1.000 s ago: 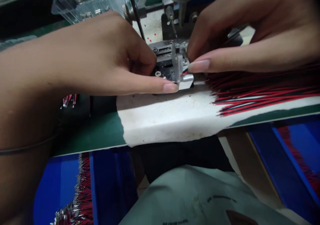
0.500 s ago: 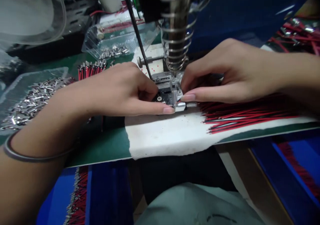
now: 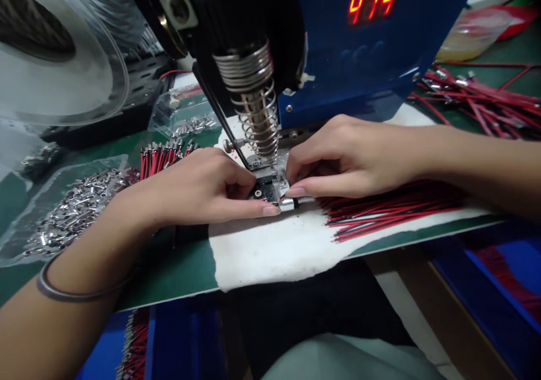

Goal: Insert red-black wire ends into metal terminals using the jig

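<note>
My left hand [image 3: 203,191] rests on the bench with its fingers curled against the left side of a small metal die block [image 3: 270,188] under a press head with a coil spring [image 3: 256,104]. What its pinched fingers hold is hidden. My right hand [image 3: 350,157] is pinched at the block's right side, holding a thin red-and-black wire against it. A loose bundle of red-and-black wires [image 3: 389,208] lies under my right wrist on a white cloth [image 3: 279,250].
A blue machine [image 3: 359,42] with a red display reading 415 stands behind. Clear bags of small metal terminals [image 3: 71,211] and finished red wires [image 3: 163,154] lie at left. More red wires [image 3: 482,101] at far right. Blue bins [image 3: 499,290] sit below the bench edge.
The view has pulled back and tilted up, showing the machine and display. Both hands stay pinched at the die block, with no clear shift.
</note>
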Tool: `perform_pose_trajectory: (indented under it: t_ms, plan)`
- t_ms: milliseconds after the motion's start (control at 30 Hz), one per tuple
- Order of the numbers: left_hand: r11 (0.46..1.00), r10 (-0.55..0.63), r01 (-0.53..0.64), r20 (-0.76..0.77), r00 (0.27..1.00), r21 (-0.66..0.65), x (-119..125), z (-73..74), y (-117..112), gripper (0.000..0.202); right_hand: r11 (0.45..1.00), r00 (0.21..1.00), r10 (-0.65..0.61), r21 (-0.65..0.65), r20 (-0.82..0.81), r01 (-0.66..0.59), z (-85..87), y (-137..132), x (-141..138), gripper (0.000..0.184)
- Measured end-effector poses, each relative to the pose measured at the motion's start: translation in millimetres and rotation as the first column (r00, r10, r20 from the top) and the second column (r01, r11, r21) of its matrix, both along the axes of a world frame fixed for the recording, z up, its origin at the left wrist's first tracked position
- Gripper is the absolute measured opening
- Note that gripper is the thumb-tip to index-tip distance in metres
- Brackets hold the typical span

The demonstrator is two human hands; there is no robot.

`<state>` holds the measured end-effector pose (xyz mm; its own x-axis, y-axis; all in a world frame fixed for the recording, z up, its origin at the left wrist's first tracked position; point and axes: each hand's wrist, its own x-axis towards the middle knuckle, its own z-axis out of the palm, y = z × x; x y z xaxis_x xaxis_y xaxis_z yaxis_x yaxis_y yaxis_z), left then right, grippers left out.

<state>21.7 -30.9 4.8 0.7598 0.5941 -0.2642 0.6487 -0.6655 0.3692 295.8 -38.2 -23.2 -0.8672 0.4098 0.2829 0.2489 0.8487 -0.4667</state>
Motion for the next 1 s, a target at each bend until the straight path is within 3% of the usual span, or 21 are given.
perform_pose_trajectory:
  t_ms: [1000]
  plan:
    - [1.000, -0.007, 0.007, -0.014, 1.000, 0.007, 0.6, 3.2, 0.4, 0.067, 0.999, 0.999, 0.024, 0.040, -0.024, -0.023, -2.0, 0.6, 1.0, 0.034]
